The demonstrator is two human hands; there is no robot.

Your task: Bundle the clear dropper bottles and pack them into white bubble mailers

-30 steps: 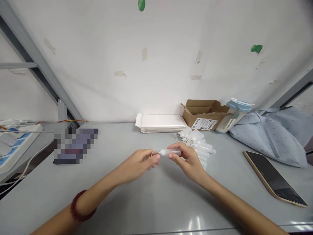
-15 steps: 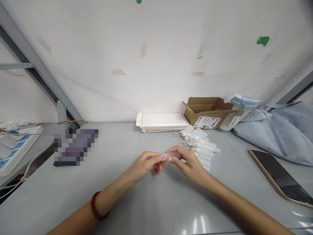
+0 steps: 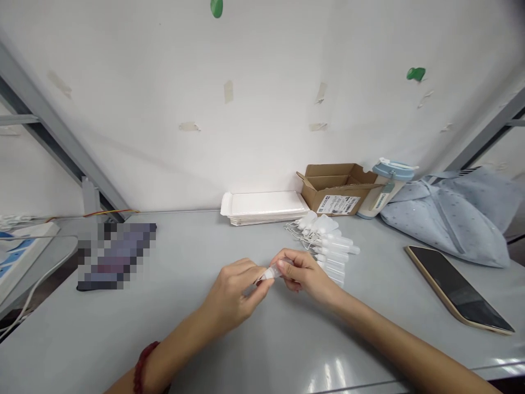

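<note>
A small translucent plastic tube (image 3: 274,272) with a white end is held between both hands above the grey table (image 3: 192,361). My left hand (image 3: 238,287) pinches the white end between thumb and fingers. My right hand (image 3: 305,276) is closed around the clear end, its thumb lying on top, and partly hides it. Just behind my right hand lies a pile of similar translucent tubes (image 3: 334,256) with thin white cords at their left ends. Several flatter white pouch-like pieces (image 3: 324,224) lie at the back of this pile.
A stack of white flat boxes (image 3: 264,205) stands against the wall. Beside it are an open cardboard box (image 3: 340,189), a blue-lidded cup (image 3: 388,189) and a pale blue cloth bag (image 3: 447,219). A phone (image 3: 459,287) lies right; a pixelated dark item (image 3: 121,254) and power strip (image 3: 28,251) lie left.
My left hand has turned over and now grips the tube's white end from above. My right-hand fingers have wrapped further round the tube. The view has shifted slightly.
</note>
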